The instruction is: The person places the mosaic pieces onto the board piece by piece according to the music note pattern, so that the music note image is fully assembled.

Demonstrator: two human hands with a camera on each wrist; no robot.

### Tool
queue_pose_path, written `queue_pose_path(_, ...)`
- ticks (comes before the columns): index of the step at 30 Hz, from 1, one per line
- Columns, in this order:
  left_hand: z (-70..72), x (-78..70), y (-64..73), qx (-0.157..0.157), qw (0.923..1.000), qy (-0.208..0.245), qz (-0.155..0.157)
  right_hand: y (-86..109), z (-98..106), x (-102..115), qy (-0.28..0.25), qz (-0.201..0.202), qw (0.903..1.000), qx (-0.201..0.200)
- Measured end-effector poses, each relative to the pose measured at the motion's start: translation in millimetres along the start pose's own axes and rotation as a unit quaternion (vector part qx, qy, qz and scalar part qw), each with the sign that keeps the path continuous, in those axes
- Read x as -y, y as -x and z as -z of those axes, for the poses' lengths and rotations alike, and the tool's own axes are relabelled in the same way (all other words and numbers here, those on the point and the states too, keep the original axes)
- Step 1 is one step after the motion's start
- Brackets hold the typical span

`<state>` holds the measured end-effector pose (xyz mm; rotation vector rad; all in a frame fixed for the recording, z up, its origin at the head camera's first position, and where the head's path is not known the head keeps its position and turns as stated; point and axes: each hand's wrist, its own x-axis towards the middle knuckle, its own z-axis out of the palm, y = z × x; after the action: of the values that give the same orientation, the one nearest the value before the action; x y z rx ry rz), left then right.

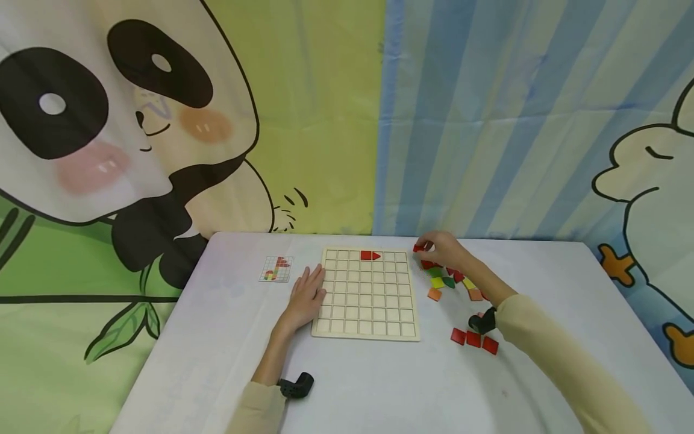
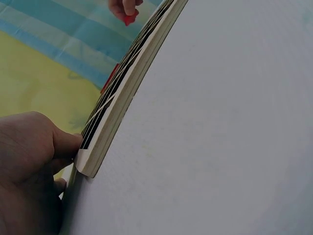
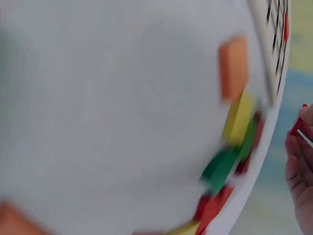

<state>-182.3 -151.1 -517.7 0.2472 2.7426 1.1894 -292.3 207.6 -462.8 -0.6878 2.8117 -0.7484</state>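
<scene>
A wooden grid board (image 1: 364, 333) lies on the table, with a red square piece (image 1: 365, 255) and a red triangular piece (image 1: 376, 256) side by side in its top row. My left hand (image 1: 306, 298) rests against the board's left edge, fingers extended; the left wrist view has its thumb touching the corner. Beyond the board's upper right corner, my right hand (image 1: 446, 249) pinches a small red block (image 3: 296, 126) between thumb and fingertips, above the table. Under and beside that hand lie loose blocks, among them a green quarter-round block (image 1: 449, 281) and an orange block (image 1: 434, 294).
A small pattern card (image 1: 276, 269) with a coloured figure on a grid lies left of the board. Three red square blocks (image 1: 474, 339) form a row nearer me on the right. A printed curtain (image 1: 325, 120) hangs behind the table's far edge.
</scene>
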Motion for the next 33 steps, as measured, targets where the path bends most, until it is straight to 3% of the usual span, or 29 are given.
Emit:
queue_pose_path(4, -0.1, 0.1, -0.2, -0.006, 1.0000, 0.003, -0.002, -4.6, -15, 39, -0.014, 0.069, 0.9973, 0.021)
queue_pose_path(8, -1.8, 0.6, -0.6, -0.010, 0.9999, 0.002, -0.012, -12.9, -36, 70, 0.015, 0.132, 0.9906, 0.035)
queue_pose_path(16, -5.7, 1.2, -1.9, -0.009, 0.9998, 0.002, -0.018, -25.7, -66, 90, 0.136, 0.214, 0.9672, 0.003)
queue_pose_path(25, -1.0, 1.2, -2.8, -0.011, 0.9998, -0.008, -0.014, -27.9, -68, 96, 0.139, 0.234, 0.9617, -0.034)
queue_pose_path(33, -0.9, 4.3, -1.4, -0.008, 0.9998, -0.006, -0.014, -31.9, -68, 95, 0.119, 0.216, 0.9687, -0.026)
